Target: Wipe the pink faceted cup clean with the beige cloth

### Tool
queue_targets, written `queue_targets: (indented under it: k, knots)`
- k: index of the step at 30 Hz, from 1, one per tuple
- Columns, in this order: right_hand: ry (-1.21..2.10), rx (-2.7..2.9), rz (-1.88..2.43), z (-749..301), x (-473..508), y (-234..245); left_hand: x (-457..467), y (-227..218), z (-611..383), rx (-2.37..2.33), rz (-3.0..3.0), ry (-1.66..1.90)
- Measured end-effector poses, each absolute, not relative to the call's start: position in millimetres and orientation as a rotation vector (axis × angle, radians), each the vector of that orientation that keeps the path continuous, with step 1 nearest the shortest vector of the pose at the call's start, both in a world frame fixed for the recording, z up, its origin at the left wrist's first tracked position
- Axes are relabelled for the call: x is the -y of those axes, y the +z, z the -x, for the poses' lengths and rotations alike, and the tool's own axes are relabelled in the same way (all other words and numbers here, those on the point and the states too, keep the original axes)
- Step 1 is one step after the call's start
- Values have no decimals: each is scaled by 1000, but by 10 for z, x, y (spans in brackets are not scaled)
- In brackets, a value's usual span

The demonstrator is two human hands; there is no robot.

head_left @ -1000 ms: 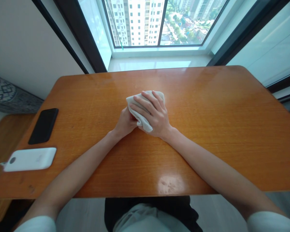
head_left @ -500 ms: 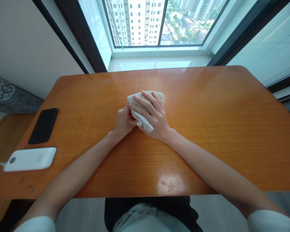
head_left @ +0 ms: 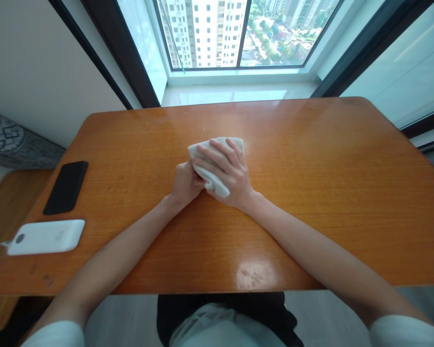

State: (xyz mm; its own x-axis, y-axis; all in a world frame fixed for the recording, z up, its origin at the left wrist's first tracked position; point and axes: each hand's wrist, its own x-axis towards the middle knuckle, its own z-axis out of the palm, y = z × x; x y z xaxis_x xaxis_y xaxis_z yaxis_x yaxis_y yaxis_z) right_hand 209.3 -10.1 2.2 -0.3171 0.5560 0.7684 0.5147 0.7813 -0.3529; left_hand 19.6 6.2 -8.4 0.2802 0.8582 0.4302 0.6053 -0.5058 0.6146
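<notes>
A folded white cloth (head_left: 217,182) is spread under the palm and fingers of my right hand (head_left: 233,176), which presses it over something held between my hands. My left hand (head_left: 188,182) is closed just to the left, its fingers curled beneath the cloth. What the left hand grips is covered by the cloth and the right hand, so I cannot make it out. Both hands meet just above the middle of the brown wooden table (head_left: 329,193).
On the table's left side lie a black phone (head_left: 65,188) and, nearer me, a white oblong device (head_left: 47,237) with a small strap. A window (head_left: 238,38) lies beyond the far edge. A patterned grey cushion (head_left: 18,140) is at the left.
The cloth's left corner and my right fingers have shifted slightly left and down. A bit of red that showed between the hands is now covered. The left hand has hardly moved.
</notes>
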Motion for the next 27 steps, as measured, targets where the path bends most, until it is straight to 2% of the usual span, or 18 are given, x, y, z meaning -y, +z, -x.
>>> queue_targets:
  k: [4,10,16,22,27]
  knots:
    - [216,1615,996,-2135,22,-34,-52,-45,-234,-1393,-2164,1187]
    - [47,2005,806,-2105,90,21,-103,-125,-203,-1300,-2153,1145]
    - [245,1586,1014,-2163,23,6,-45,-28,-245,-1393,-2139,1209]
    - [31,2043,775,-2099,119,45,-107,-91,-178,-1286,-2158,1145]
    - [214,1674,942,-2153,14,-32,-48,-20,-249,-1412,-2143,1206]
